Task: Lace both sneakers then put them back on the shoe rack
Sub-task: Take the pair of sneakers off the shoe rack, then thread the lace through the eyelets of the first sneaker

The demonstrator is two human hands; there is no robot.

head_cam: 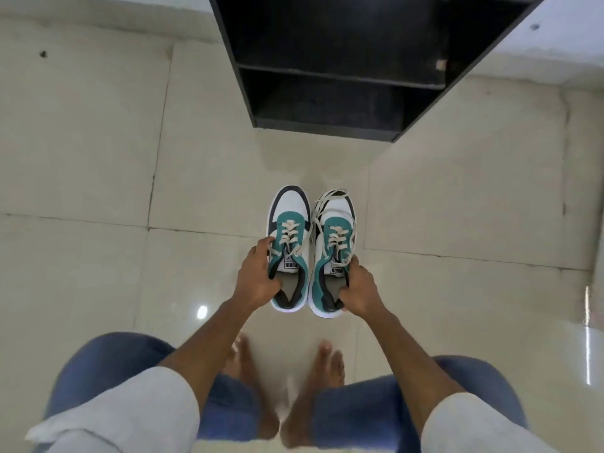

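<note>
Two sneakers: left sneaker [289, 243], right sneaker [334, 250], both teal, white and dark. Two hands: left hand [256, 277], right hand [361, 291], one per sneaker. Two bare feet: left foot [243, 358], right foot [322, 367]. One dark shoe rack [343, 70], two shelf levels visible. Two white sleeves. One tiled floor [91, 158].

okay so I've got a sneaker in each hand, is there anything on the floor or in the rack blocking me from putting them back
Nothing visible does. The left hand and right hand each hold a sneaker, and the tiled floor up to the dark shoe rack is bare. The visible shelves look empty, though dim.
</note>
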